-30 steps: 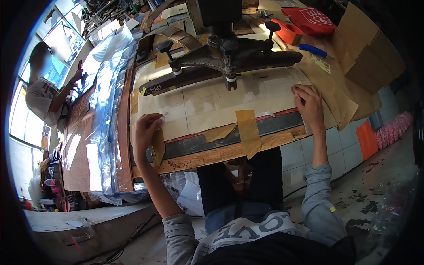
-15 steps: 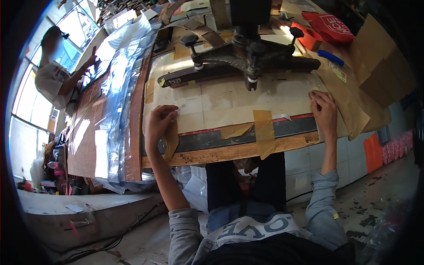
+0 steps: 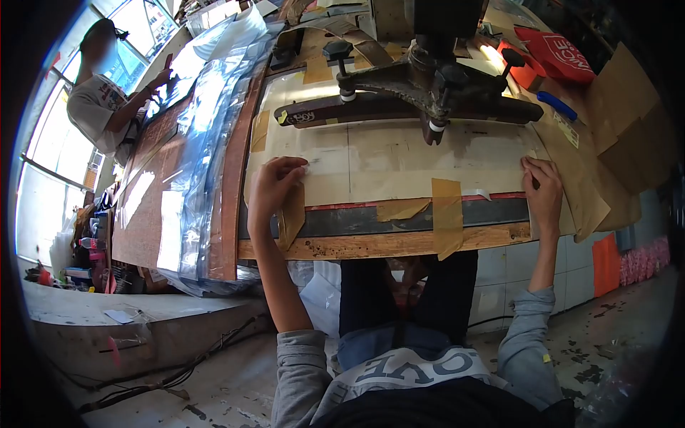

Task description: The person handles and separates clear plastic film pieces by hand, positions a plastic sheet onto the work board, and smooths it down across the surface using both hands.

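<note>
My left hand is over the left part of a cream-coloured board, thumb and fingers pinched. A small translucent edge, like thin clear film, shows at its fingertips. Level with it, my right hand is pinched at the board's right edge; what it holds is hidden or too thin to make out. Brown tape crosses the board's near edge and a dark strip. Another tape flap hangs beside my left wrist. Above the board is a dark metal clamp frame with a long bar and knobs.
Clear plastic sheeting covers a brown panel on the left, where another person stands holding something. At the right are a blue-handled tool, a red bag and cardboard. The table's wooden edge faces me.
The view has shifted, so the table and clamp frame appear further right. Both hands keep their pinched pose and nearly the same places on the board.
</note>
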Motion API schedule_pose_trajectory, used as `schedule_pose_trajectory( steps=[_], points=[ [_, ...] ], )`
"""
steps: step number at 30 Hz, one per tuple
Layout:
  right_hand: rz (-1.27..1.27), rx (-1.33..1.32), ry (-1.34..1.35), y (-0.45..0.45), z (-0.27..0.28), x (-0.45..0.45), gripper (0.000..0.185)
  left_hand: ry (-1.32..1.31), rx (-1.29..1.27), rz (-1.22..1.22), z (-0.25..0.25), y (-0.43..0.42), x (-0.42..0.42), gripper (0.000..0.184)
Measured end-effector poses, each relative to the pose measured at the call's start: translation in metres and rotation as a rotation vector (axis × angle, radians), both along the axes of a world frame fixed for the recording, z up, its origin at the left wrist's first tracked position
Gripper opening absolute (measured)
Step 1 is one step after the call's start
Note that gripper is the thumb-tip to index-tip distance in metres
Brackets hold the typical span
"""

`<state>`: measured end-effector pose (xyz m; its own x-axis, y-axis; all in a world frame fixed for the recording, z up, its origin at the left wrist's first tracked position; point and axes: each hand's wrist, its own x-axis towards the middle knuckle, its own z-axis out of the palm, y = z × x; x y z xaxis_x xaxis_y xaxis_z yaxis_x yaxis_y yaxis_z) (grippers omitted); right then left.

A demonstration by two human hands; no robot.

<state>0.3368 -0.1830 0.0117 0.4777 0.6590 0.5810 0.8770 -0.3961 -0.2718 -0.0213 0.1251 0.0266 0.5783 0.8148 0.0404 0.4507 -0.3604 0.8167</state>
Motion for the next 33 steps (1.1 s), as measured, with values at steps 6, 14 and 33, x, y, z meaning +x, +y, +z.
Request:
schedule_pose_trajectory(
  steps=[6,14,33],
  points=[
    [0.018,0.016,-0.011,-0.0012,-0.0035,0.0040,0.021,0.000,-0.003,-0.008,-0.0018,0.0009,0.0000,0.021],
    [0.008,0.030,-0.011,-0.0040,-0.0045,0.0034,0.018,0.007,0.004,-0.055,-0.0034,0.0027,-0.0018,0.020],
    [-0.009,0.026,0.021,-0.0014,-0.0011,-0.0006,0.018,0.017,0.018,-0.015,-0.0086,0.0059,-0.0034,0.021]
  ],
)
